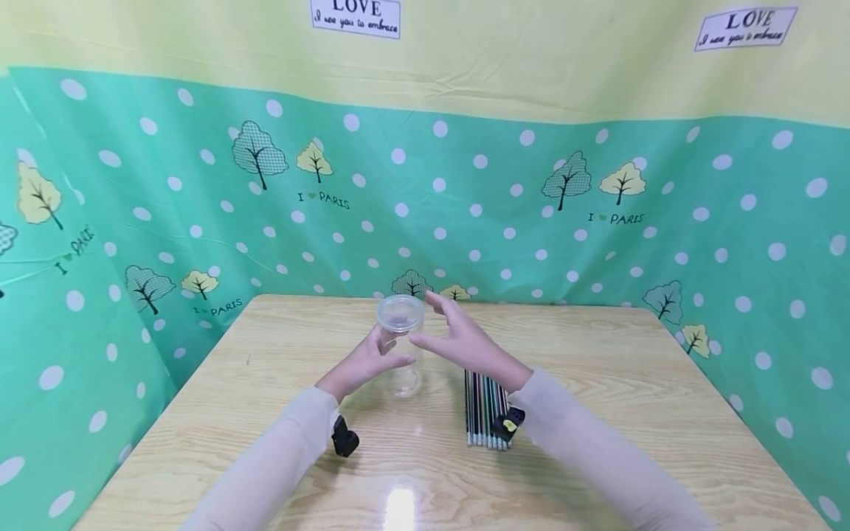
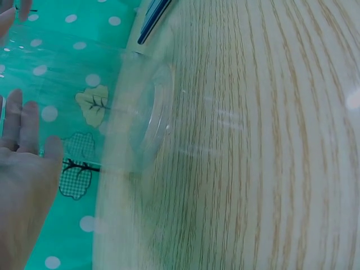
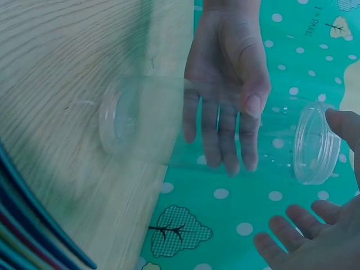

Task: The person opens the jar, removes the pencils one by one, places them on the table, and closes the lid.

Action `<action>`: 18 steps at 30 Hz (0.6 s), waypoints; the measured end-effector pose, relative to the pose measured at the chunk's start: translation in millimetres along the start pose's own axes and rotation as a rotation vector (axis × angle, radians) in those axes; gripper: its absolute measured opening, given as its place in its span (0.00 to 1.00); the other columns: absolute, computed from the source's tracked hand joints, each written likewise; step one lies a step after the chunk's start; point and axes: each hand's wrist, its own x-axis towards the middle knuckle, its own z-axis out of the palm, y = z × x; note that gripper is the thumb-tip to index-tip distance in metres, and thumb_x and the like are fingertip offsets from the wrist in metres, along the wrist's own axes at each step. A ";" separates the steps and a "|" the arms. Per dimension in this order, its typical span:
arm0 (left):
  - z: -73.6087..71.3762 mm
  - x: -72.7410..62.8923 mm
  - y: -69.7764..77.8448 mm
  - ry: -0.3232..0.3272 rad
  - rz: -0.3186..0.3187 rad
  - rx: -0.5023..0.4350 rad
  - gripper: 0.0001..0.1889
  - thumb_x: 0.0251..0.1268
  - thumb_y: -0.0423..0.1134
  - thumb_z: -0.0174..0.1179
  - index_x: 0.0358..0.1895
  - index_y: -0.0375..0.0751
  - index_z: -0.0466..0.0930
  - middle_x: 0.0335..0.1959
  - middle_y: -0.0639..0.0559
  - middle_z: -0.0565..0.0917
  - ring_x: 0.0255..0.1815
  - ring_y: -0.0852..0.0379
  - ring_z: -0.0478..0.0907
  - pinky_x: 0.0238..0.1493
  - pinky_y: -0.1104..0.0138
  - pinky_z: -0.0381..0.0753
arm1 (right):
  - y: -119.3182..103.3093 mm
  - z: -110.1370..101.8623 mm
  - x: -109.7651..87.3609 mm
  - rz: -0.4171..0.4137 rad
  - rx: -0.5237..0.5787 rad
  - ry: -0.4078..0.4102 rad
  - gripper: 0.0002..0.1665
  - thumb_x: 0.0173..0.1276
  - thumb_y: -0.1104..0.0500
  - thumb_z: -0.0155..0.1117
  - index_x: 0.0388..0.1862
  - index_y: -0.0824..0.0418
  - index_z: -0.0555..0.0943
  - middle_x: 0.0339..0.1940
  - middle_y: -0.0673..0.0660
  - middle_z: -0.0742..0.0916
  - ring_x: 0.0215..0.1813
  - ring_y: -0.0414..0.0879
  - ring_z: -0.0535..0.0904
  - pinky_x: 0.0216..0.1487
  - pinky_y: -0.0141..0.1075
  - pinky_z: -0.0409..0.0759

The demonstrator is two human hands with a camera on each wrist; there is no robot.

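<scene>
A tall clear plastic jar (image 1: 406, 380) stands upright on the wooden table, with its clear lid (image 1: 401, 313) on top. My left hand (image 1: 361, 365) is at the jar's left side. In the right wrist view, the straight fingers of that left hand (image 3: 228, 84) show through the clear wall; whether they touch it I cannot tell. To the right of the lid is my right hand (image 1: 468, 343), fingers spread. Its thumb (image 3: 344, 126) is at the lid's rim in the right wrist view, while the other fingers stand apart from the jar.
Several dark, striped pencils (image 1: 483, 413) lie side by side on the table (image 1: 279, 398), partly under my right forearm. Each wrist carries a small black camera (image 1: 344, 439). A green and yellow patterned cloth (image 1: 438, 184) hangs behind the table.
</scene>
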 end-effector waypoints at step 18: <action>3.6 0.9 -1.9 0.022 0.004 0.004 0.50 0.58 0.42 0.74 0.79 0.57 0.49 0.78 0.47 0.59 0.79 0.38 0.50 0.75 0.42 0.49 | 45.2 -31.0 -49.4 0.066 -0.075 -0.037 0.51 0.68 0.41 0.67 0.80 0.59 0.56 0.76 0.63 0.67 0.74 0.61 0.63 0.71 0.59 0.64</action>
